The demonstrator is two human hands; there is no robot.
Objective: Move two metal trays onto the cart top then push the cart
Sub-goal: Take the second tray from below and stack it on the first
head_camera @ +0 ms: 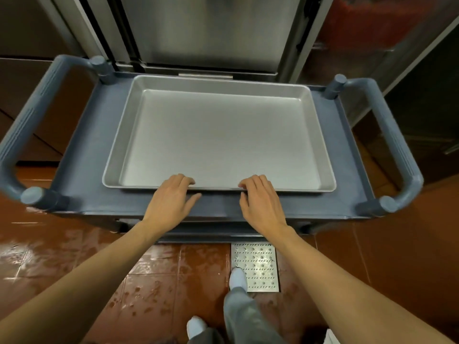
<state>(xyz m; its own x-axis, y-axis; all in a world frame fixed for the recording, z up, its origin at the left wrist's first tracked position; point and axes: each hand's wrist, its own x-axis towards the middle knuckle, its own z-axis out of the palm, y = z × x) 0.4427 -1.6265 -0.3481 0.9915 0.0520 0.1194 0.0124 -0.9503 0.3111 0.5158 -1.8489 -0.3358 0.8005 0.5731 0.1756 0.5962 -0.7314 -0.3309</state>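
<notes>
A shallow rectangular metal tray lies flat on the top of a blue-grey plastic cart. A second rim shows just under its near edge, so it may rest on another tray. My left hand and my right hand both rest on the tray's near rim, fingers curled over the edge and thumbs on the cart top. The tray holds nothing. The cart has a looped handle at the left and one at the right.
A stainless steel cabinet door stands directly behind the cart. Steel units flank it on both sides. The floor is wet red-brown tile, with a perforated metal drain plate under my right foot.
</notes>
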